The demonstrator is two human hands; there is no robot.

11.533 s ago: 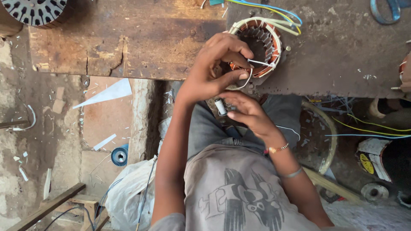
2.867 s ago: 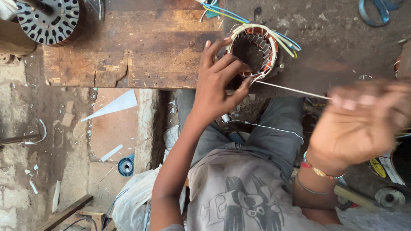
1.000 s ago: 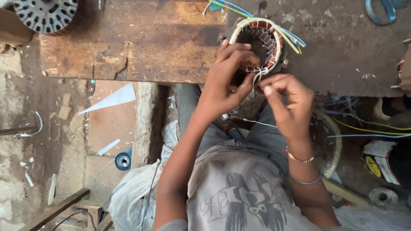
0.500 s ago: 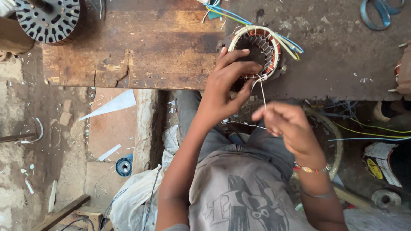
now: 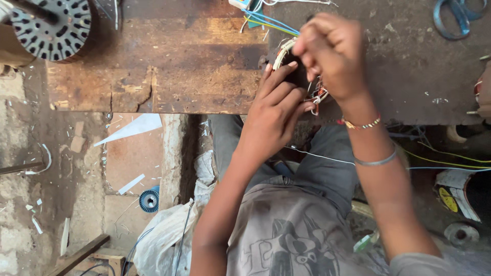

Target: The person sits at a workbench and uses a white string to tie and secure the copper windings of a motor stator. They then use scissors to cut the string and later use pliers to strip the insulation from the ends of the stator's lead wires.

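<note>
Copper-wound stator (image 5: pixel 286 53) at bench (image 5: pixel 194 76) edge — steadied by left hand (image 5: pixel 273 115), fingers spread; right hand (image 5: pixel 332 51) pinched on thread (image 5: pixel 327 157). Risk judged: thread snapped or winding nicked by overtight pull

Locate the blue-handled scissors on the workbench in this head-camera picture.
The blue-handled scissors lie at the top right corner of the workbench, to the right of the right hand and clear of it.
</note>
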